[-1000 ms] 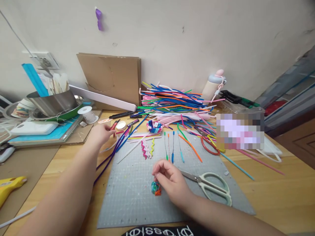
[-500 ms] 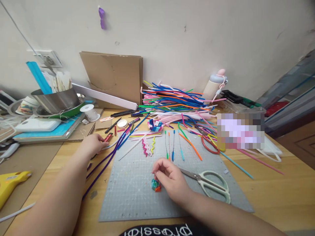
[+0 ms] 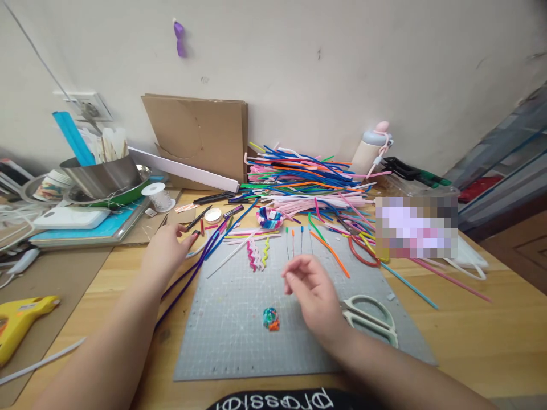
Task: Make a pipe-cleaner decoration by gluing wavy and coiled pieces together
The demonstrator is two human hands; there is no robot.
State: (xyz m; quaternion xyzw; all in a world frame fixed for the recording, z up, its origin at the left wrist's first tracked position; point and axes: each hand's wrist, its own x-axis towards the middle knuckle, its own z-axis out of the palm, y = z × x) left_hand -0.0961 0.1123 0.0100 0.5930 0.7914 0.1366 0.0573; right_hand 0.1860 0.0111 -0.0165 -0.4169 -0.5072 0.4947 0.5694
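My left hand reaches over the table left of the mat. Its thumb and fingers are apart around a small red, dark-ended item, mostly covered by the hand; no grip on it shows. My right hand hovers over the cutting mat with fingers loosely curled together and nothing visible in them. Left of it, a small round teal glittery piece with an orange bit lies on the mat. Behind my right hand are scissors with pale green handles, blades hidden. Purple pipe cleaners lie beside my left hand.
A heap of coloured pipe cleaners lies at the back, by a braided ring. Wavy pink, white and yellow pieces rest on the mat. Red-handled scissors lie right, a yellow glue gun left, a clear-thread spool behind.
My right hand has moved right and slightly up, off the teal piece, which stays on the mat. My left hand has shifted slightly forward, covering more of the red item.
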